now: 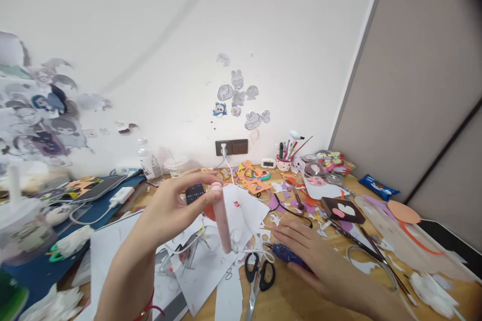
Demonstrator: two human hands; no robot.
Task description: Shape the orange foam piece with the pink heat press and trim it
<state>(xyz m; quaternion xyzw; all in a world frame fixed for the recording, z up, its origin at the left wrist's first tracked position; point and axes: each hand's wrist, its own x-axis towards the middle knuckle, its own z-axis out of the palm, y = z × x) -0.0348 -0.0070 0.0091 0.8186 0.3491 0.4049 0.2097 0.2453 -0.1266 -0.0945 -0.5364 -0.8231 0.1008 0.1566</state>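
My left hand [184, 200] is raised over the papers, thumb and fingers pinching the top of a pale pink rod-shaped stick [222, 225]. The stick hangs nearly upright; a white cable [256, 251] lies at its lower end, though I cannot tell if they join. On the right, my right hand [301, 251] lies low over the desk with fingers stretched out. Between its fingers and thumb shows a dark blue tool [288, 255] with a narrow tip, partly hidden by the hand. Black-handled scissors [254, 281] lie between the two hands.
White paper sheets [203, 271] and colourful paper scraps cover the wooden desk [289, 301]. A pen cup [283, 163] and a small digital clock [268, 163] stand by the wall. A phone [194, 193] sits behind my left hand. A brown box [342, 209] lies at right.
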